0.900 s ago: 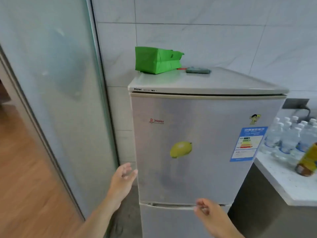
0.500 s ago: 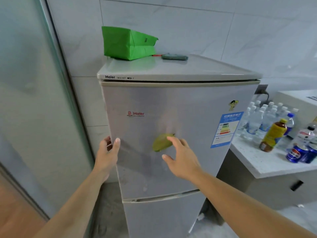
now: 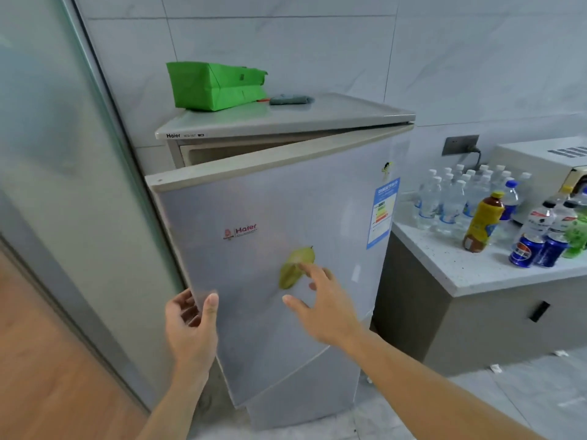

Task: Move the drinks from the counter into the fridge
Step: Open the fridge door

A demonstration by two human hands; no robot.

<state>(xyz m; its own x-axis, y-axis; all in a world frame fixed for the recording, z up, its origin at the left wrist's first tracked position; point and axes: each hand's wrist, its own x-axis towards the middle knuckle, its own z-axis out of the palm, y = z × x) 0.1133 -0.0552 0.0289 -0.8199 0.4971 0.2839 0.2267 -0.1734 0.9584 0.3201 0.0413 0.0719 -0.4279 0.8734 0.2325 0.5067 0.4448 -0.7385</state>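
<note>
Your left hand grips fridge door edge, levering it ajar | right hand hovers open | drinks wait at 3 o'clock (surface).

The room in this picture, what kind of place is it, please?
Probably a small kitchen or office pantry: a Haier fridge stands against a tiled wall, and beside it a white counter holds many water bottles and a boxy appliance.
</note>
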